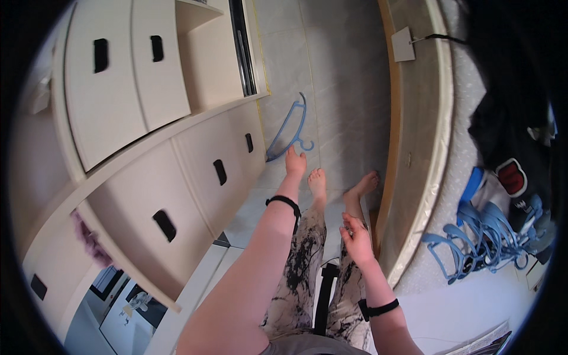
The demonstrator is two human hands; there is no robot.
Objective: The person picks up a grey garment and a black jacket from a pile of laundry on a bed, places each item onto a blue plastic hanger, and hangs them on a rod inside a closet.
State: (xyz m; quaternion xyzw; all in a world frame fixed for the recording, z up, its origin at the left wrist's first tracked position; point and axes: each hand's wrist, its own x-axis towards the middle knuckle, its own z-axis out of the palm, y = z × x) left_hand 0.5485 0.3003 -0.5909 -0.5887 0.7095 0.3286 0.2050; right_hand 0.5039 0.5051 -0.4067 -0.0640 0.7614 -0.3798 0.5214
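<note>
My left hand [296, 162] reaches down, its fingertips at the edge of a blue plastic clothes hanger [303, 120] over the grey tiled floor; whether the fingers grip it cannot be told. The hanger's hook points right, just above the thumb. Over my right knee, my right hand [356, 239] is held with fingers slightly apart and nothing in it. Several blue hangers [483, 239] lie bunched on the bed at the right, beside dark clothing [501, 128] with a red patch.
Cream cabinets [177, 186] with black recessed handles line the left; one drawer or door panel [133, 262] sticks out, a pink cloth [91, 239] near it. The mattress side [421, 146] and wooden bed edge [394, 111] run along the right. My bare feet [317, 179] stand between them.
</note>
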